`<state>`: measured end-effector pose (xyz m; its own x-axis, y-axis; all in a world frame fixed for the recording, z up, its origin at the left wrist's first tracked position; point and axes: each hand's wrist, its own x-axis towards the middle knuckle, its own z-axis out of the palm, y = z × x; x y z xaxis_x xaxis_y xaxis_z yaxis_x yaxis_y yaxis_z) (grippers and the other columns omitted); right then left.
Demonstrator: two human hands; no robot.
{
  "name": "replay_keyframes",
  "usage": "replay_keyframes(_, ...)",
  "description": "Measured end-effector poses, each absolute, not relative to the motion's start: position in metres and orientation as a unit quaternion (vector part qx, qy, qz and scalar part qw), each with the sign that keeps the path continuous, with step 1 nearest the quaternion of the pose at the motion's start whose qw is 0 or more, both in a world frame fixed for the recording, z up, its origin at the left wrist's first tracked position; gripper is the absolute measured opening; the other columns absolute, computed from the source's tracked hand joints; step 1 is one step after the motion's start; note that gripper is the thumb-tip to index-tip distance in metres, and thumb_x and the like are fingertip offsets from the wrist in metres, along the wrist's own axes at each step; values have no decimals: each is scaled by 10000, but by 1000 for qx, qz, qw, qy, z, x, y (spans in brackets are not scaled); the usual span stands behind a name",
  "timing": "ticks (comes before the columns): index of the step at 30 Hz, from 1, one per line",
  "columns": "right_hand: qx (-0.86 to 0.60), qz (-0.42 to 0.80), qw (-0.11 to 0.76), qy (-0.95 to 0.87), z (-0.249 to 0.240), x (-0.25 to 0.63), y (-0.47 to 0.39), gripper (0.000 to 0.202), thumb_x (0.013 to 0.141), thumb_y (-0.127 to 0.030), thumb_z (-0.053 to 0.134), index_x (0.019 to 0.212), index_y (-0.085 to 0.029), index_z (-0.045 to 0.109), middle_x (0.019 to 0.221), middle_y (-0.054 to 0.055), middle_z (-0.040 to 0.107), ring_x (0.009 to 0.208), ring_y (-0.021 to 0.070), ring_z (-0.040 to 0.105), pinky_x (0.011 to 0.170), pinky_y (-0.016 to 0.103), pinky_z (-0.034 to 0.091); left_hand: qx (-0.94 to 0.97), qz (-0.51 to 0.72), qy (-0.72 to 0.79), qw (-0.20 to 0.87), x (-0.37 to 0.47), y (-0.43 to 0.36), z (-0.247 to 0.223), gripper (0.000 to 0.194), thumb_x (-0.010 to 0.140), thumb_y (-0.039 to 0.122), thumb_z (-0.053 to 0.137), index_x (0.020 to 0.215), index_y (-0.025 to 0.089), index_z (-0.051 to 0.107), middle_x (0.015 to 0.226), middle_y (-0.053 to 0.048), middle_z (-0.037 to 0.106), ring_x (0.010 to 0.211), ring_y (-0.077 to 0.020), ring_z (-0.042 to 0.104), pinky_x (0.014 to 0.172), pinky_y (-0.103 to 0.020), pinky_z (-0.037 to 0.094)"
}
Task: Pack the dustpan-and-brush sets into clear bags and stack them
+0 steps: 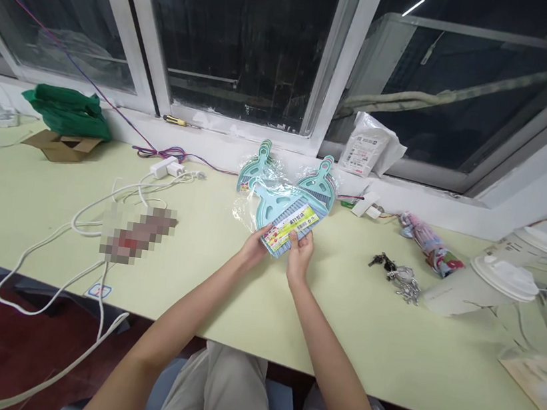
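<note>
A teal dustpan and brush set (277, 209) in clear plastic, with a yellow-green label, is held tilted above the table between my two hands. My left hand (254, 248) grips its lower left edge, fingers partly hidden beneath it. On the lower right, my right hand (300, 252) pinches the set, thumb on the label. Behind it, two more wrapped teal dustpan sets stand against the wall, one at the left (261, 163) and one at the right (324, 177).
White cables and a power strip (166, 167) lie left, near a blurred object (138, 235) and a cardboard box (67, 147) under green cloth. Keys (402, 279), a folded umbrella (427, 242) and lidded cups (474, 288) are right. A white package (364, 151) leans by the window.
</note>
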<state>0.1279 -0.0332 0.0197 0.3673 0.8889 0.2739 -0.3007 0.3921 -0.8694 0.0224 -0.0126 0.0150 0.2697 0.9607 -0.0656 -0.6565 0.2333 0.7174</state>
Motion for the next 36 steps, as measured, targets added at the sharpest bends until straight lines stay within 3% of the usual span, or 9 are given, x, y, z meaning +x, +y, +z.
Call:
replay_keyframes(10,-365,450,695,-425,24,140,-24,479,679,-405,749,1023,-248,455,982,33,689,874,183,667,787,311,533,326,547,292,713,9,-13,24,375,703,294,761,1032,142,665,1049,-100,715,1119,-337,603,1019,-480,430)
replay_keyframes(17,-363,401,741,-397,29,134,-32,473,761,-403,680,1144,-243,454,1049,59,681,941,184,659,852,322,515,358,547,242,718,36,-27,29,440,716,299,762,1114,147,652,1209,-101,657,1208,-334,544,1063,-465,387)
replay_keyframes(24,-352,409,754,-375,22,132,-30,434,761,-398,680,1107,-236,474,1063,57,678,951,178,659,864,332,517,401,642,285,587,46,-35,31,577,651,257,815,1182,177,603,1217,-89,650,1183,-296,567,1059,-443,392)
replay_keyframes(28,-356,396,770,-350,24,138,-29,446,733,-393,711,1082,-222,493,1045,61,682,933,185,662,850,347,528,422,553,244,675,45,-36,30,646,610,364,839,1176,166,599,1256,-111,626,1202,-303,553,1058,-450,396)
replay_keyframes(31,-346,408,769,-349,24,138,-28,480,720,-396,722,1108,-217,504,1086,77,676,980,200,656,866,365,529,385,577,215,687,43,-31,31,594,681,467,770,1172,179,599,1251,-101,630,1207,-286,553,1053,-434,406)
replay_keyframes(36,-347,418,764,-348,15,133,-27,461,700,-372,735,1071,-192,531,1054,86,692,954,199,667,904,386,515,345,601,244,678,48,-25,16,551,603,393,831,1068,162,644,1150,-97,681,1163,-304,581,1041,-446,414)
